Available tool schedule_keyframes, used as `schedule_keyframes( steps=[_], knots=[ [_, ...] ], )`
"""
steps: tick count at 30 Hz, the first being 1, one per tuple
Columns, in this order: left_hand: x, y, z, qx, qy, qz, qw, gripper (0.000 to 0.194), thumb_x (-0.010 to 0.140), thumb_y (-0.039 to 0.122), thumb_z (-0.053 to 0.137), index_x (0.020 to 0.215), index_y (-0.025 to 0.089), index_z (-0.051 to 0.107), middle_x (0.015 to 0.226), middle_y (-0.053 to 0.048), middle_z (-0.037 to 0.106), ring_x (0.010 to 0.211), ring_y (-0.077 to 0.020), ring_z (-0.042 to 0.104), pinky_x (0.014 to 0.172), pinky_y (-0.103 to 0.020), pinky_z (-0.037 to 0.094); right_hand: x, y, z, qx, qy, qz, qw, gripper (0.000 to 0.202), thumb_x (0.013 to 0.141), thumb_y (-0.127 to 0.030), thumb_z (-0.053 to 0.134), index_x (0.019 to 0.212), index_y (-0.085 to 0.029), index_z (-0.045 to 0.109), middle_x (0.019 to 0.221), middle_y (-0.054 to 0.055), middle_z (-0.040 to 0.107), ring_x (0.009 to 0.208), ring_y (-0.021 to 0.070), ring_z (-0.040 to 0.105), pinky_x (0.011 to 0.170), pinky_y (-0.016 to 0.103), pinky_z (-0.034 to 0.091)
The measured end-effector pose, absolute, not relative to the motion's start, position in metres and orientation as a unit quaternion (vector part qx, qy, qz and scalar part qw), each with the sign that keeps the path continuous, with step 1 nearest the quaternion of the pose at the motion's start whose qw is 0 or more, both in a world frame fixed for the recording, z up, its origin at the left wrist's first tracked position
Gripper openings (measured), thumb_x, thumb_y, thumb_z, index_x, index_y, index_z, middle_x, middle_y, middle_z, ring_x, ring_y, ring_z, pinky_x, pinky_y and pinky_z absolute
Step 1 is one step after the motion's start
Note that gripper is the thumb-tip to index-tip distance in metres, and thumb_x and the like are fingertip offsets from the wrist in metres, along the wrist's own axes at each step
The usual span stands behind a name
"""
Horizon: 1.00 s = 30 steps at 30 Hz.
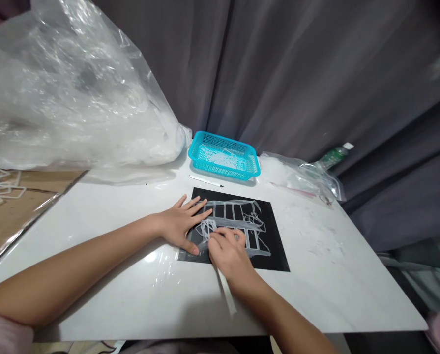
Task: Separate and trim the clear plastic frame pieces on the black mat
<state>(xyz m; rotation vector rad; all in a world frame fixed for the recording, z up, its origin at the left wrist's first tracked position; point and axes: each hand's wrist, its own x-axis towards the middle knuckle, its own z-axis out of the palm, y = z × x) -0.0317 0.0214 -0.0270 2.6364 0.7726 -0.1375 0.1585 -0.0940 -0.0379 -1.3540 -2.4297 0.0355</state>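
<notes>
- My left hand [179, 223] lies flat and open, fingers spread, across the 9 o'clock edge of a black sheet [277, 246], gripping nothing
- My right hand [229, 253], curled over the sheet's 6 o'clock side, pinches a pale strip [227, 291] that trails toward me, its fingertips partly hidden
- Near those fingers, white loops [207, 228] adjoin translucent ladder-like pieces [238, 222] on the sheet
- Around the sheet on my white table [315, 295]: 1 blue basket [223, 172] at 12 o'clock, 1 white stick [205, 180] at 11, 1 bulky plastic sack [94, 108] at 10, 1 clear bag [326, 182] at 2
</notes>
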Motion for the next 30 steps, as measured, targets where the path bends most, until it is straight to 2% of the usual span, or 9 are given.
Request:
schedule_keyframes(
  steps=[5,10,13,16,21,24,26,28,30],
  knots=[
    [-0.031,0.022,-0.026,0.939,0.273,-0.063,0.201,0.117,0.06,0.083,0.054,0.15,0.019,0.014,0.153,-0.019,-0.001,0.14,-0.0415,-0.001,0.108,-0.063,-0.002,0.181,-0.075,-0.027,-0.585,-0.772,-0.033,0.247,0.018,0.083,-0.006,0.045,0.084,-0.021,0.054,0.092,0.006,0.066,0.103,0.0244,0.051,0.088,0.042,0.023],
    [-0.035,0.024,-0.026,0.942,0.265,-0.071,0.194,0.118,0.061,0.084,0.051,0.151,0.018,0.011,0.153,-0.019,-0.005,0.14,-0.0411,-0.004,0.108,-0.062,-0.004,0.218,-0.056,-0.02,-0.662,-0.678,-0.086,0.308,0.009,0.086,-0.013,0.045,0.083,-0.019,0.052,0.093,0.01,0.066,0.102,0.0274,0.053,0.087,0.044,0.026],
    [-0.037,0.025,-0.024,0.946,0.255,-0.066,0.189,0.115,0.065,0.082,0.05,0.151,0.017,0.009,0.153,-0.018,-0.004,0.14,-0.0399,-0.003,0.109,-0.06,-0.004,0.226,-0.06,-0.014,-0.656,-0.689,-0.005,0.309,0.007,0.085,-0.018,0.047,0.081,-0.02,0.051,0.094,0.008,0.066,0.101,0.026,0.055,0.087,0.042,0.031],
    [-0.034,0.022,-0.025,0.943,0.278,-0.034,0.177,0.1,0.075,0.072,0.048,0.151,0.021,0.007,0.154,-0.016,0.004,0.141,-0.0389,0.002,0.109,-0.061,0.002,0.216,-0.073,-0.011,-0.609,-0.727,0.145,0.281,0.009,0.085,-0.019,0.049,0.076,-0.022,0.051,0.093,0.004,0.064,0.095,0.0218,0.057,0.086,0.037,0.036],
    [-0.021,0.001,-0.034,0.944,0.303,0.097,0.085,0.082,0.085,0.067,0.038,0.149,0.02,0.019,0.154,-0.014,0.017,0.142,-0.0359,0.007,0.11,-0.06,-0.004,0.198,-0.087,-0.015,-0.576,-0.724,0.259,0.277,0.011,0.081,-0.017,0.052,0.071,-0.022,0.05,0.086,0.0,0.062,0.086,0.0176,0.057,0.081,0.03,0.04],
    [-0.016,-0.008,-0.04,0.952,0.264,0.131,0.085,0.071,0.091,0.057,0.036,0.148,0.017,0.022,0.152,-0.014,0.025,0.141,-0.0328,0.016,0.112,-0.055,0.007,0.199,-0.085,-0.019,-0.564,-0.731,0.271,0.273,0.014,0.079,-0.014,0.053,0.067,-0.021,0.049,0.081,0.0,0.061,0.08,0.0159,0.057,0.077,0.028,0.04],
    [-0.015,-0.008,-0.042,0.961,0.212,0.157,0.082,0.058,0.092,0.048,0.042,0.141,0.017,0.035,0.146,-0.014,0.038,0.137,-0.0325,0.027,0.111,-0.054,0.016,0.202,-0.082,-0.021,-0.562,-0.736,0.266,0.268,0.015,0.078,-0.013,0.054,0.066,-0.02,0.048,0.078,-0.001,0.059,0.077,0.0152,0.056,0.076,0.028,0.039],
    [-0.014,-0.007,-0.041,0.969,0.142,0.184,0.081,0.039,0.093,0.037,0.045,0.125,0.017,0.053,0.131,-0.013,0.054,0.125,-0.0299,0.043,0.106,-0.05,0.027,0.205,-0.08,-0.022,-0.567,-0.736,0.261,0.262,0.015,0.077,-0.013,0.055,0.065,-0.02,0.048,0.077,-0.001,0.059,0.077,0.0154,0.055,0.076,0.028,0.038],
    [-0.013,-0.006,-0.04,0.974,0.084,0.192,0.091,0.026,0.093,0.029,0.045,0.108,0.017,0.062,0.113,-0.012,0.061,0.107,-0.0254,0.053,0.098,-0.045,0.037,0.207,-0.08,-0.023,-0.572,-0.734,0.264,0.253,0.015,0.077,-0.014,0.056,0.065,-0.02,0.049,0.077,-0.001,0.059,0.078,0.0159,0.055,0.076,0.029,0.038]
  ],
)
